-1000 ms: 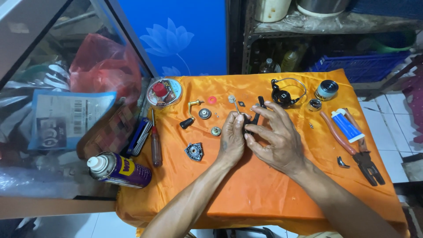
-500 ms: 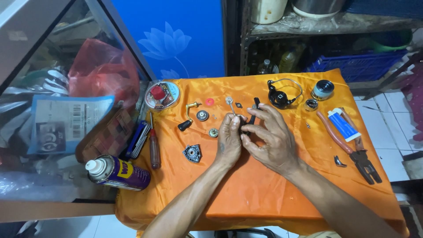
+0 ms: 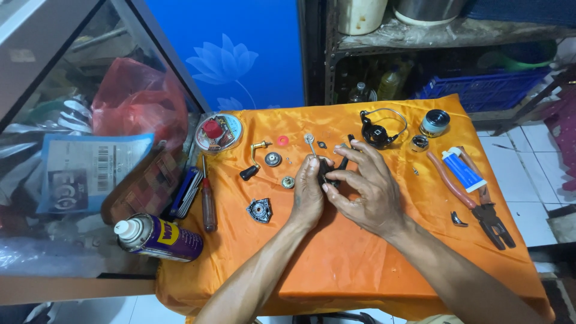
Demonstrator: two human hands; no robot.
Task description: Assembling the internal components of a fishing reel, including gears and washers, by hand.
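- Lying at the middle of the orange cloth (image 3: 360,264), pinched between both hands: a small black part (image 3: 333,172), mostly hidden by fingers, kind hard to tell.
- Running with its long axis roughly away from the body, one dark end poking out past the fingertips toward the far edge of the cloth.
- Closing on the part from its left side: left hand (image 3: 309,195), fingertips curled in and grasping it.
- Closing on the same part from the right: right hand (image 3: 366,189), thumb and first fingers gripping, remaining fingers fanning loosely over the top.
- Sitting equally near, both hands touching it; neither one released.
- Resting just beyond the fingertips: a thin metal pin (image 3: 310,144) with a round head, pointing the same far-near way.
- Lying near the left hand: a small gear (image 3: 288,182), a round bearing (image 3: 273,159), a black-knobbed crank handle (image 3: 252,163) and a dark side plate (image 3: 260,211).
- Sitting farther back: a red washer (image 3: 282,140), a black rotor with a wire bail (image 3: 379,129), a spool (image 3: 434,123) and a small ring (image 3: 419,143).
- Lying well to the right: a blue tube (image 3: 462,170) across red-handled pliers (image 3: 474,201), with a small bent clip (image 3: 458,220) beside them.
- Lying well to the left: a red-handled screwdriver (image 3: 208,201), a folding tool set (image 3: 186,192), a spray can (image 3: 157,238) and a round tin (image 3: 217,132).
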